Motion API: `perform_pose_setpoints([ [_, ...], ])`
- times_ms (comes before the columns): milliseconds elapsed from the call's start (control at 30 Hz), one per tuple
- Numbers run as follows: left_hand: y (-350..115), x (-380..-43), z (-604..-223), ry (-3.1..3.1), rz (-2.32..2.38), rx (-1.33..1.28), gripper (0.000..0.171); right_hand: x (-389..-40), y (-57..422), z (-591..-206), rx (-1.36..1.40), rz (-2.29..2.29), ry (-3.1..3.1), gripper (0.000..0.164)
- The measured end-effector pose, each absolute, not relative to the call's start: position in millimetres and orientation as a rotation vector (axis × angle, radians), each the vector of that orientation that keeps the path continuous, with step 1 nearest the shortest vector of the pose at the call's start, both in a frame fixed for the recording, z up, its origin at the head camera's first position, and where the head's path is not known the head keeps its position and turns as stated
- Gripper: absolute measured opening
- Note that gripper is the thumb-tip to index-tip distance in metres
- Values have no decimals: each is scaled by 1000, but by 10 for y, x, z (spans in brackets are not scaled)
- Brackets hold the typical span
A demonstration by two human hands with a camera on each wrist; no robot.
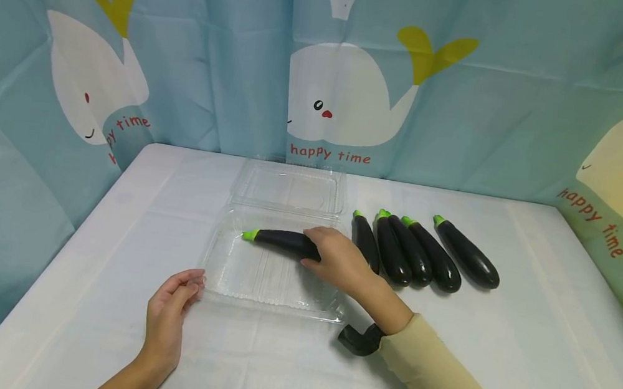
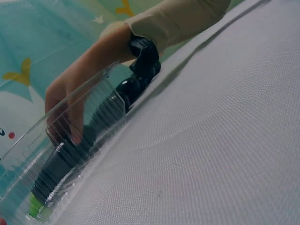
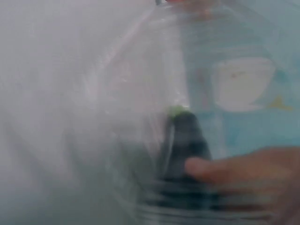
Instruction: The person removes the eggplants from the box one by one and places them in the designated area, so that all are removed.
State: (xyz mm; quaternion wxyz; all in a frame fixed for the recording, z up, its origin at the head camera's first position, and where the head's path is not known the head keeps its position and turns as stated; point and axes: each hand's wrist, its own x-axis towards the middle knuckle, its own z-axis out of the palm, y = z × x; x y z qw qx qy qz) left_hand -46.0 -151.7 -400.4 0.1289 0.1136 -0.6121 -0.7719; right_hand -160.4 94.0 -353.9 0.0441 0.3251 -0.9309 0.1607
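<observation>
My right hand [image 1: 341, 259] grips a dark eggplant [image 1: 281, 240] by its thick end, its green stem pointing left. The eggplant lies over the base of an open clear plastic clamshell container [image 1: 235, 281]. In the left wrist view, the same eggplant [image 2: 56, 171] shows through the container's wall, with the thumb and fingers around it. The right wrist view is blurred, but the thumb lies against the eggplant [image 3: 185, 140]. At the container's front left corner, my left hand [image 1: 167, 312] pinches the rim between thumb and fingers.
Several more eggplants [image 1: 419, 249] lie side by side on the white table [image 1: 534, 341], right of the container. The container's lid [image 1: 290, 186] is folded back toward the curtain [image 1: 244, 75]. A black wrist mount [image 1: 359, 340] sticks out below the right forearm.
</observation>
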Motion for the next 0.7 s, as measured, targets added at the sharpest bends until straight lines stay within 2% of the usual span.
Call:
perform_pose_setpoints([
  [333, -1511, -462, -4012, -1761, -2254, 332, 20, -1594, 888, -3599, 998, 465, -2780, 45],
  [700, -1496, -460, -4000, -1776, -2241, 365, 25, -1457, 1091, -3234, 890, 831, -2661, 48],
])
